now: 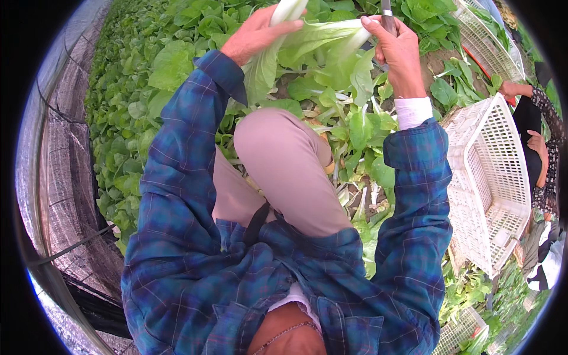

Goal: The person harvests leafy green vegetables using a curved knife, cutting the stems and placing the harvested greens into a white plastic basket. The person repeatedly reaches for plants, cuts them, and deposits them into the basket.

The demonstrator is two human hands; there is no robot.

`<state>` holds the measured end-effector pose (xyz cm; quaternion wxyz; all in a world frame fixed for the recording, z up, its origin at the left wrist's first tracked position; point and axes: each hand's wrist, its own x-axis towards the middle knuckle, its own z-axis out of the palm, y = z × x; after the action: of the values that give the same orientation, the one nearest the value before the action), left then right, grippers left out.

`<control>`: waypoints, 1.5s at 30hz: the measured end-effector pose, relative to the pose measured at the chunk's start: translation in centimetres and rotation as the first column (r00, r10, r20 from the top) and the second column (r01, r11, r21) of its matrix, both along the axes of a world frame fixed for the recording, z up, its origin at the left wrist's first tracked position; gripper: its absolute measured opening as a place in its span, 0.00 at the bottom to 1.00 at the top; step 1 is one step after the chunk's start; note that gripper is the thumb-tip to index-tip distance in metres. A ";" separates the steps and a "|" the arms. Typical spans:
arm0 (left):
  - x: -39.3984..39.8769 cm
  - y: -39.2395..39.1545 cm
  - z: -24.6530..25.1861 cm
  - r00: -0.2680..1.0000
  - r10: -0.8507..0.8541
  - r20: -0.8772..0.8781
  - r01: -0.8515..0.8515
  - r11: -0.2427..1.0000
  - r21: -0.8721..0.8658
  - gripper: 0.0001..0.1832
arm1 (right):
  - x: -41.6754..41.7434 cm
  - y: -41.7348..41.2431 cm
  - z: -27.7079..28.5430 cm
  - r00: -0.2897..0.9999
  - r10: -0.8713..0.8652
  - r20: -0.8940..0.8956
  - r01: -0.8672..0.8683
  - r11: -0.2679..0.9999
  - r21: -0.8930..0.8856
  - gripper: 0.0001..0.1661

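At the top of the head view, my left hand (262,33) grips a leafy green vegetable by its thick white stalk (288,11), its pale leaves (262,75) hanging down. My right hand (399,51) pinches the white base of a leaf (357,37) between thumb and finger. That leaf stretches across between both hands. The same right hand also holds a tool, apparently a knife, by its brown handle (388,23); its metal part runs out of the picture's top edge. Below the hands, cut leaves and white stalks (361,126) lie on the soil.
Dense leafy greens (128,111) grow at left, beside a dark mesh sheet (66,146). A white plastic crate (483,177) lies tilted by my right arm. Another crate (492,49) holding greens stands farther up. At the right rim is another person's hand (538,144).
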<state>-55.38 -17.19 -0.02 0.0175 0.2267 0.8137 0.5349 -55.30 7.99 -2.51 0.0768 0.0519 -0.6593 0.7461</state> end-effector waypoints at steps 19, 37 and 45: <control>-1.0 -1.2 -5.3 0.993 -0.118 0.007 0.107 0.869 -0.483 0.34 | 0.2 -1.7 -5.4 0.896 0.351 0.271 -0.410 0.889 0.205 0.14; -18.5 12.8 -22.7 0.672 -0.739 -0.041 -0.191 -0.120 -0.974 0.11 | -7.8 0.4 -26.8 0.755 -0.076 0.651 0.176 0.980 -0.090 0.24; -23.5 5.8 -25.0 0.787 -0.615 -0.049 -0.209 -0.190 -0.959 0.11 | -13.3 -4.8 -33.2 0.732 -0.023 0.681 -0.053 0.994 0.091 0.26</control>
<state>-78.88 -11.42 -25.02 0.0518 0.4078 0.8335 -0.3692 -68.55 3.16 -35.72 -0.1786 -0.2156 -0.6793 0.6784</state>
